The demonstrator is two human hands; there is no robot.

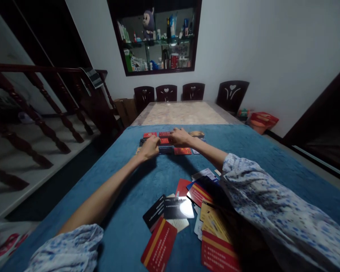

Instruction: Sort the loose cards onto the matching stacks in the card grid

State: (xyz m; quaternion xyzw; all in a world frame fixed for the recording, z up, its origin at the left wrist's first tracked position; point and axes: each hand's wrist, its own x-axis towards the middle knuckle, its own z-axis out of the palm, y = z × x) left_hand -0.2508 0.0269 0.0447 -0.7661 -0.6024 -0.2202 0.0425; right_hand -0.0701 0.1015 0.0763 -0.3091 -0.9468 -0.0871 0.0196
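Note:
Several cards lie in rows on the blue tablecloth (119, 196). My left hand (150, 148) and my right hand (181, 137) flank a red card (164, 141) in the middle row, fingers bent and closed at its two ends. Behind it lies another red card (164, 134), with a red card (150, 134) to the left and a gold card (197, 133) to the right. In the front row are a dark blue card (166, 151) and an orange-red card (183, 151). My hands cover parts of the rows.
Nearer me, loose cards overlap in a pile, among them a red card (159, 245), a black card (155, 213) and a yellow card (215, 223). Dark chairs (166, 93) line the table's far end. A wooden railing (45, 70) runs along the left.

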